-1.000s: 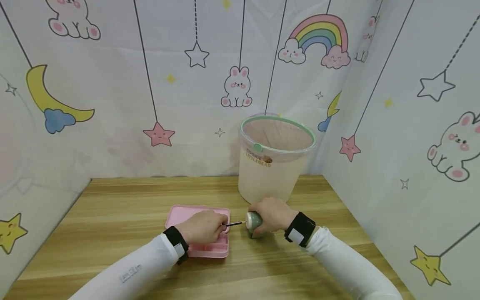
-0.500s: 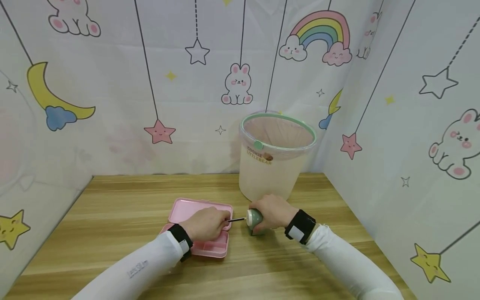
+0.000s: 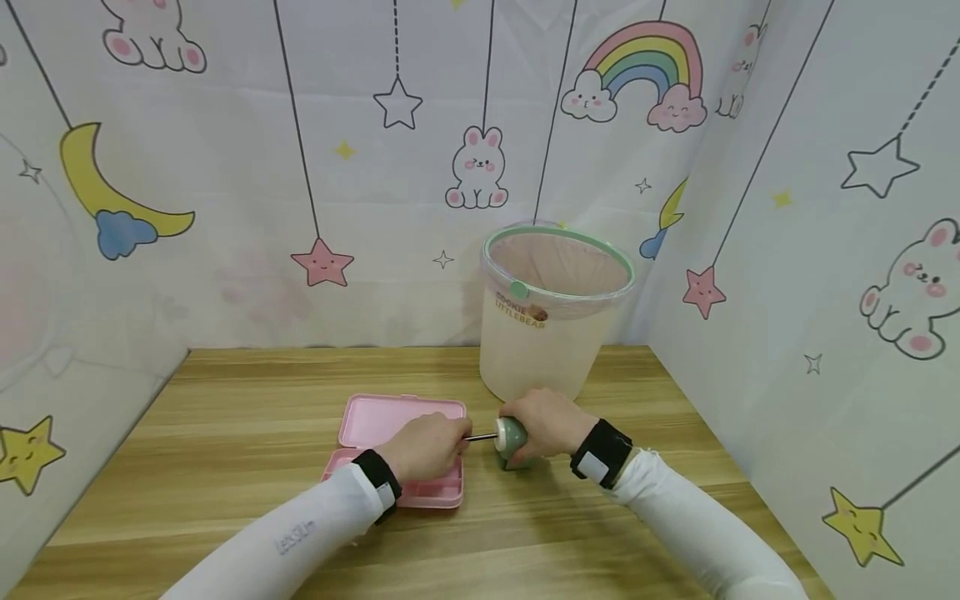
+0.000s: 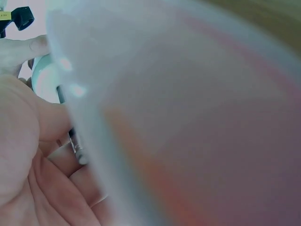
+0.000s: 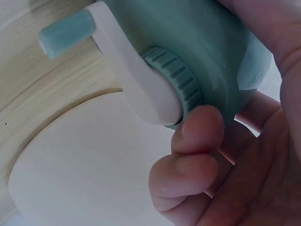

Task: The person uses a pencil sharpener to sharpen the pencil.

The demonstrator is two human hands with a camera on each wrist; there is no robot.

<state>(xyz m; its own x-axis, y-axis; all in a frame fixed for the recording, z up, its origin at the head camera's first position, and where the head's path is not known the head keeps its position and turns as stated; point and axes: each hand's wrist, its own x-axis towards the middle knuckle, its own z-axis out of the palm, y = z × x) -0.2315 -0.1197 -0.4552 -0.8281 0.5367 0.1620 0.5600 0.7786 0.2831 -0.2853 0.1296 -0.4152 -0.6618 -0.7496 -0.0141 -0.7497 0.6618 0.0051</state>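
Gripping the green sharpener [image 3: 512, 442] at lower centre, my right hand [image 3: 546, 423] curls round it. My left hand [image 3: 423, 446] pinches a thin pencil [image 3: 480, 436] entering it, above the pink case [image 3: 397, 419].

The bin [image 3: 555, 312] reads "COOKIE LITTLE BEAR"; sleeve [image 3: 294, 537] print unreadable

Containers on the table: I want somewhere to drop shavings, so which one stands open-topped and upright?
The tall translucent bin with the green rim, behind the right hand; the pink case lies flat.

I wear white long sleeves [image 3: 300, 533], small grey lettering on the left; black wristbands [image 3: 600, 454] carry white patches.
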